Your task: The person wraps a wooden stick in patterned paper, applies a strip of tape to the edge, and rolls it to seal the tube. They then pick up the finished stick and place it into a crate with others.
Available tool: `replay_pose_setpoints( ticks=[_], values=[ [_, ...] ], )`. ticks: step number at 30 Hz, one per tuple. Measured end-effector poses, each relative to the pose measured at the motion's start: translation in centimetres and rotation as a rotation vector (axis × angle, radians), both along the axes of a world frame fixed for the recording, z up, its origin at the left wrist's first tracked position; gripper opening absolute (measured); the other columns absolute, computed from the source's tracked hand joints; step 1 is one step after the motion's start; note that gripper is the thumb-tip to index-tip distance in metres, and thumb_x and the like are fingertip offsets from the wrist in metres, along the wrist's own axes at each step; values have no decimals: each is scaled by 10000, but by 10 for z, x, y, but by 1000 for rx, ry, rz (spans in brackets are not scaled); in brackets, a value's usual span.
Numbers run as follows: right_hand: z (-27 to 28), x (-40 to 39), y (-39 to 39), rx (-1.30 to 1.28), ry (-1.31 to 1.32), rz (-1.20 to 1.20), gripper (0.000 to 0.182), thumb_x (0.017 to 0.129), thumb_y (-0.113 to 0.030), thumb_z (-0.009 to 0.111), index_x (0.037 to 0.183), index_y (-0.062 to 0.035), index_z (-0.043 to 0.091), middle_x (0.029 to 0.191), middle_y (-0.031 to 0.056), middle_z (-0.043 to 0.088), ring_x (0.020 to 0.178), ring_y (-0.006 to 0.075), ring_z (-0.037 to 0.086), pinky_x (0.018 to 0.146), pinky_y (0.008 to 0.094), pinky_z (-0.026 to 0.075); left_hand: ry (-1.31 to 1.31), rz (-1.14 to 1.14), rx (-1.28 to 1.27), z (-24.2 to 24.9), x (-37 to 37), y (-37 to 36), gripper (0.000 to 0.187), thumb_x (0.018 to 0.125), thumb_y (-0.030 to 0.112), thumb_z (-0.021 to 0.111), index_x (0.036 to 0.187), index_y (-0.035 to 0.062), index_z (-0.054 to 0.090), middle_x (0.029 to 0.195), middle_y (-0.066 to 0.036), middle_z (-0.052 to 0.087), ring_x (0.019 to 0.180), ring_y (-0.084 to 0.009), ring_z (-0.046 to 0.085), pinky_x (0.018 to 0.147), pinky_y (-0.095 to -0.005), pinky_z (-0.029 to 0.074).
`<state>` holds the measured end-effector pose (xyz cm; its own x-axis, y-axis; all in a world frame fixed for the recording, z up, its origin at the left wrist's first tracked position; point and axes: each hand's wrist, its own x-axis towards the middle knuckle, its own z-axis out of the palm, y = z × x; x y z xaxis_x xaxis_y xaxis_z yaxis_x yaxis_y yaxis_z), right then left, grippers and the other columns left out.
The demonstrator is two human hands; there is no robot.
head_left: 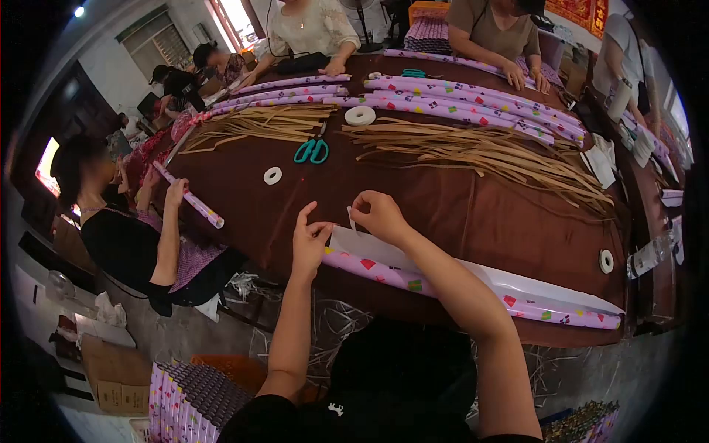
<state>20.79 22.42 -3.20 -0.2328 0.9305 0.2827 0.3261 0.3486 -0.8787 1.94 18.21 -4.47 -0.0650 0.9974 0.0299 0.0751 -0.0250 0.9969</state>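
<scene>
A sheet of lilac wrapping paper [384, 273], printed with small colourful figures, lies partly rolled along the table's near edge, its white inner side facing up. My left hand [310, 242] grips the paper's left end between thumb and fingers, with one finger raised. Just above that end, my right hand [378, 215] pinches a short white strip [351, 219] that looks like tape and hangs toward the paper. White tape rolls lie about: one [272, 176] beyond my left hand, another [360, 116] farther back, and a third [606, 261] at the right.
Teal-handled scissors [312, 150] lie beside brown paper strips [487, 151]. Finished-looking lilac rolls [473, 103] sit across the brown tablecloth [413, 193]. A co-worker at left holds a lilac roll [198, 204]; others work across the table. Stacked rolls [188, 402] stand below left.
</scene>
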Motion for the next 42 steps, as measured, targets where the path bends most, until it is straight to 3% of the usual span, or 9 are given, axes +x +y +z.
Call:
replay_pose_setpoints(
  ticks=[9, 11, 14, 18, 22, 31, 35, 39, 42],
  values=[
    [0, 1, 2, -8, -7, -47, 199, 819, -195, 710, 818, -4, 654, 820, 142, 678, 781, 272, 661, 729, 366, 506, 201, 29, -29, 11, 5, 12, 557, 912, 59, 652, 1407, 67, 396, 872, -72, 686, 811, -110, 624, 729, -276, 475],
    [-2, 1, 5, 15, -17, -116, 181, 823, -177, 696, 812, -2, 649, 778, 138, 665, 717, 244, 636, 701, 356, 499, 671, 308, 334, 9, 13, 14, 440, 900, 142, 665, 1291, 73, 476, 827, -42, 650, 806, -204, 596, 743, -359, 448],
    [6, 9, 11, -124, -15, -149, 184, 825, -167, 683, 808, 12, 645, 741, 134, 653, 690, 253, 626, 662, 362, 491, 871, 368, 506, 26, 36, -12, 266, 908, 243, 665, 1084, 64, 574, 794, -54, 628, 843, -286, 577, 783, -429, 430],
    [14, 25, 20, -220, 328, -183, 171, 872, -154, 658, 815, 7, 664, 700, -15, 607, 635, 83, 532, 590, 256, 423, 818, -346, 773, 26, 86, -59, 238, 866, 285, 696, 807, 66, 622, 866, -70, 608, 849, -279, 570, 792, -409, 435],
    [37, 42, 17, -280, 552, -197, 132, 884, -128, 634, 802, -27, 657, 703, -33, 579, 585, 55, 482, 537, 226, 368, 970, -437, 988, 17, 123, -86, 312, 792, 352, 713, 889, 60, 659, 958, -97, 589, 970, -278, 534, 852, -403, 418],
    [61, 83, 21, -293, 819, -281, 150, 899, -131, 619, 768, -62, 642, 542, -77, 435, 435, 35, 323, 428, 237, 231, 931, -571, 807, -5, 139, -100, 318, 820, 263, 673, 1032, 28, 649, 1046, -111, 592, 1025, -282, 525, 890, -400, 408],
    [142, 126, 6, -149, 782, -369, 159, 916, -165, 610, 895, -20, 671, 635, -4, 576, 505, 83, 502, 462, 232, 359, 860, -577, 797, -7, 145, -98, 321, 847, 225, 678, 1096, 30, 627, 1089, -116, 582, 1039, -291, 525, 901, -420, 409],
    [261, 186, -23, 442, 574, -524, 270, 979, -248, 581, 1005, 12, 649, 864, 98, 677, 712, 191, 677, 617, 294, 538, 946, -594, 832, -10, 144, -96, 364, 879, 319, 665, 1113, 41, 638, 1060, -96, 594, 967, -283, 549, 851, -393, 418],
    [359, 245, -68, 950, 150, -389, 354, 1036, -189, 419, 1320, 9, 489, 1086, 152, 661, 1011, 224, 645, 959, 353, 483, 955, -572, 873, -7, 143, -95, 392, 907, 383, 629, 1085, 35, 654, 1023, -89, 604, 943, -266, 553, 834, -379, 419]
  ],
)
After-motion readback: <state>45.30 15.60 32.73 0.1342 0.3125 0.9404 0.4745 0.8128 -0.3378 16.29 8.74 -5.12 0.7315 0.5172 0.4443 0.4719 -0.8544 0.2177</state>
